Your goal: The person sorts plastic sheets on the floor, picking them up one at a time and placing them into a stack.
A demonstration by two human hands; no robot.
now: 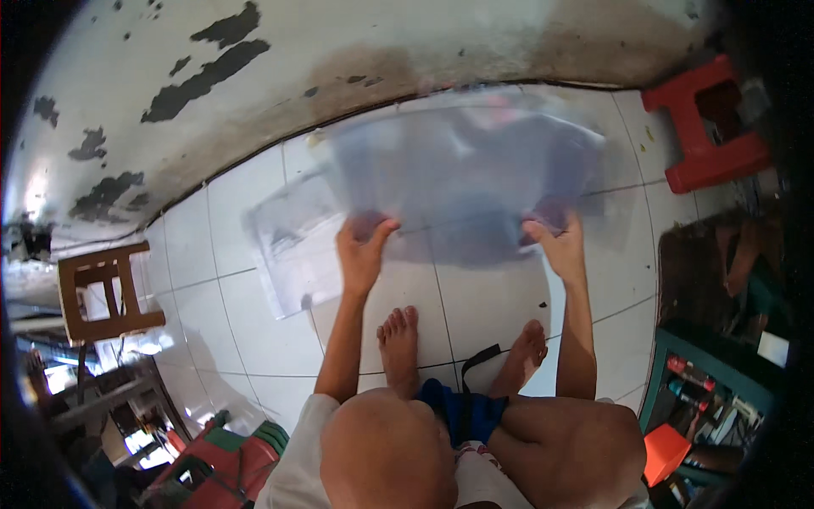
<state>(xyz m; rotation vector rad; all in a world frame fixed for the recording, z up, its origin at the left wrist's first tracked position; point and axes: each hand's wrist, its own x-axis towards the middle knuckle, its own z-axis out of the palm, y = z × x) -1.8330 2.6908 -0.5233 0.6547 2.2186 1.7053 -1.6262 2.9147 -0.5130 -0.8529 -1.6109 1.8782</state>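
Observation:
A large see-through plastic sheet [449, 170], bluish and blurred by motion, is stretched between my two hands above the floor. My left hand [363, 250] pinches its near edge at the left, thumb on top and fingers seen dimly through the plastic. At the right end of that edge, my right hand [555, 242] grips in the same way. Beside my left hand, another clear plastic sheet [297, 263] lies on the tiles, partly covered by the held one. Whether the held piece is one layer or several, I cannot tell.
White floor tiles [475, 318] run up to a wall [288, 51] with peeling paint. A red plastic stool [708, 127] stands at the far right, a brown stool [106, 288] at the left. A green shelf [721, 365] with tools is at the right; my bare feet [398, 348] are below.

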